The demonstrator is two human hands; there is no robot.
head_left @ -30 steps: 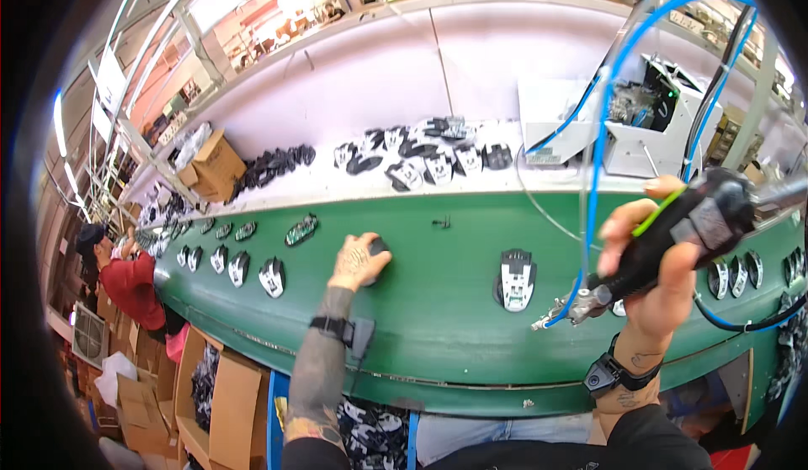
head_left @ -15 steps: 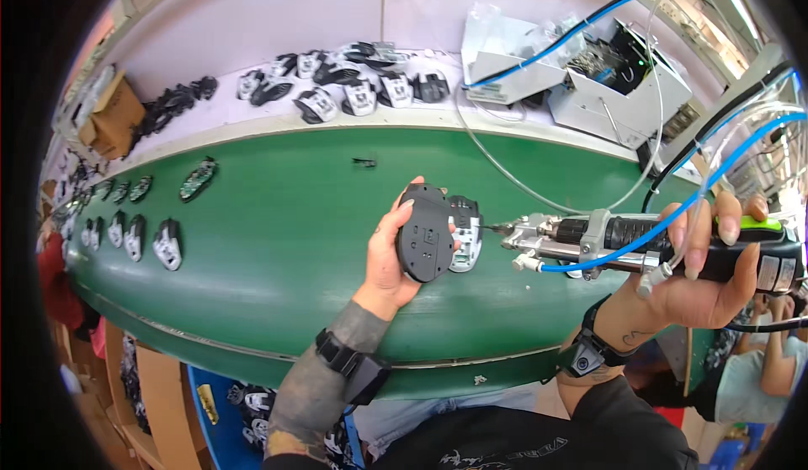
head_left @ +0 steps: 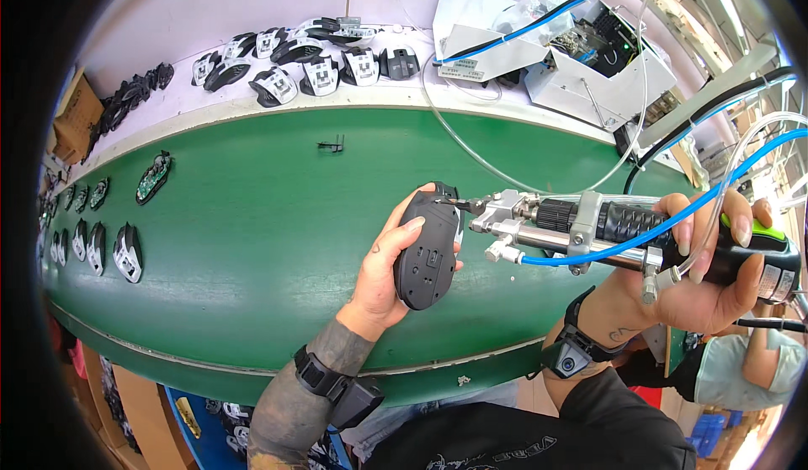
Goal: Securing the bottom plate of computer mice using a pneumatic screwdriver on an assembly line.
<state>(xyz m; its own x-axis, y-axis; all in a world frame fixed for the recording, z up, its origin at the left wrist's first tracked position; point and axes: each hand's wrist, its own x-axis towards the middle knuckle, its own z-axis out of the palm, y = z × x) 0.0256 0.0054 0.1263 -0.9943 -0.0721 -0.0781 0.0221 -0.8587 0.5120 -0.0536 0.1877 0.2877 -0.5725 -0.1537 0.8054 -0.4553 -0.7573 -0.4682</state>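
My left hand [head_left: 380, 278] grips a black computer mouse [head_left: 429, 255], its underside turned up and several small holes showing. The thumb lies along its left edge. My right hand [head_left: 669, 306] is wrapped round a black and silver electric screwdriver [head_left: 581, 224] with a blue air hose attached. The driver lies sideways, its slim tip reaching the mouse's far end; whether it sits in a screw hole I cannot tell. Behind the held mouse, a dark and pale mouse part is mostly hidden. A small black clip-like part [head_left: 332, 143] lies on the green bench mat [head_left: 252, 243].
Open mouse shells [head_left: 320, 76] fill the back shelf, beside a white screw-feeder box [head_left: 581, 91]. More white shells [head_left: 127, 253] and green circuit boards [head_left: 154, 177] line the mat's left. Hoses and cables cross at right. A co-worker's arm [head_left: 762, 361] shows at lower right.
The screwdriver's tip has come from beside the mouse onto its far end. The mouse now covers most of the part behind it. The whole view has shifted a little to the right.
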